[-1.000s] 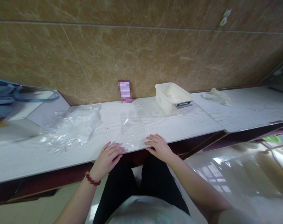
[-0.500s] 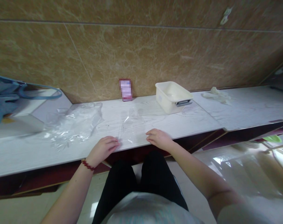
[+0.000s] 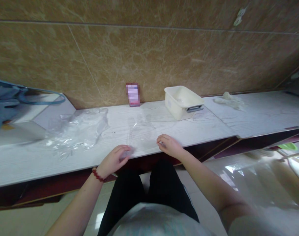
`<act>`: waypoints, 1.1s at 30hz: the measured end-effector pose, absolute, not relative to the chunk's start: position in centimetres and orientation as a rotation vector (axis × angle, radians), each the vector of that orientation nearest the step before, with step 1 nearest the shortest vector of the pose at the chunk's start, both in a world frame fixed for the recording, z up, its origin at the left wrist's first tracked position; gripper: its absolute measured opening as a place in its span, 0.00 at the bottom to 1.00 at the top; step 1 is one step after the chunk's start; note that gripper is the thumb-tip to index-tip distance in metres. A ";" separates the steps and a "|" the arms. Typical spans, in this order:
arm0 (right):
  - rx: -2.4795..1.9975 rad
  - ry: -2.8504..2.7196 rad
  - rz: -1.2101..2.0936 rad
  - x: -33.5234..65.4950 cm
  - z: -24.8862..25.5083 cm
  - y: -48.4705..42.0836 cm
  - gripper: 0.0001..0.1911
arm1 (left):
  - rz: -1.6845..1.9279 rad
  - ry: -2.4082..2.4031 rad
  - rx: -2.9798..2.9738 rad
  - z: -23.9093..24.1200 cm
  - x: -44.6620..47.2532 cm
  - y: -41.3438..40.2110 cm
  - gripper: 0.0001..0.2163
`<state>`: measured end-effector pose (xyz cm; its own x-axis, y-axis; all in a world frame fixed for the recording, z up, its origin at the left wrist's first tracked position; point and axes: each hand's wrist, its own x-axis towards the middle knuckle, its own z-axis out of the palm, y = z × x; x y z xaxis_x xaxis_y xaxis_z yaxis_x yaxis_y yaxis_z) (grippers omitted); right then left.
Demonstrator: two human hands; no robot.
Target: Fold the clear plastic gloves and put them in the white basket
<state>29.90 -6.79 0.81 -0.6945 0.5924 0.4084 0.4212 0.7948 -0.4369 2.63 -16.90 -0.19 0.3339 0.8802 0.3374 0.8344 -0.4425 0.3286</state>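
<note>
A thin clear plastic bag (image 3: 142, 132) lies flat on the white wood-grain counter (image 3: 208, 129), between my two hands. At its lower left corner is my left hand (image 3: 115, 159), thumb and fingers parted, the fingertips touching or just over the plastic near the counter's front edge. My right hand (image 3: 170, 145) rests at the bag's right side with fingers curled and pinched together at its edge. The film is so transparent that its exact border at the fingertips is hard to see.
Crumpled clear plastic bags (image 3: 81, 129) lie to the left, beside a white box (image 3: 51, 108) with blue fabric (image 3: 4, 98) on it. A phone-like object (image 3: 133, 95) leans on the wall. A cream bin (image 3: 176, 106) and a crumpled pale glove-like item (image 3: 229, 100) are right.
Both hands have shifted slightly right, the clear bag sliding a little with them. My left thumb has parted from its fingers, and my right fingers have curled in.
</note>
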 end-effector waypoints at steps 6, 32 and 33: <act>-0.845 -2.386 0.577 29.9 0.5 -7.7 0.08 | 0.789 1.756 2.525 -1.0 6.2 -17.4 0.14; -0.927 -2.348 0.684 30.7 0.1 -8.6 0.06 | 1.125 1.737 2.477 -2.4 7.5 -17.9 0.07; -0.946 -2.346 0.682 30.7 0.1 -8.6 0.07 | 1.138 1.734 2.452 -2.3 7.3 -17.7 0.06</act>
